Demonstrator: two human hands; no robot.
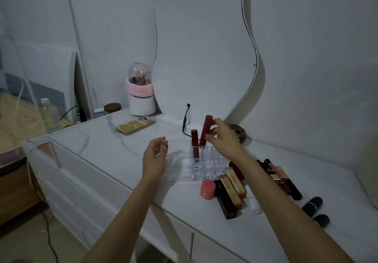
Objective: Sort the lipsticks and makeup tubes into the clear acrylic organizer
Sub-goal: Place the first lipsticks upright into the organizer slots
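The clear acrylic organizer stands on the white dresser top. One dark red tube stands upright in a back slot. My right hand pinches a second dark red tube, tilted, with its lower end in the neighbouring back slot. My left hand grips the organizer's left end. Several loose lipsticks lie in front of the organizer, among them gold tubes, a black one and a pink round pot. More tubes lie right of my forearm.
Two dark blue capsules lie near the dresser's right front edge. A phone lies at the back left. A brush holder with a pink band stands beside the wavy mirror. A black cable trails behind the organizer.
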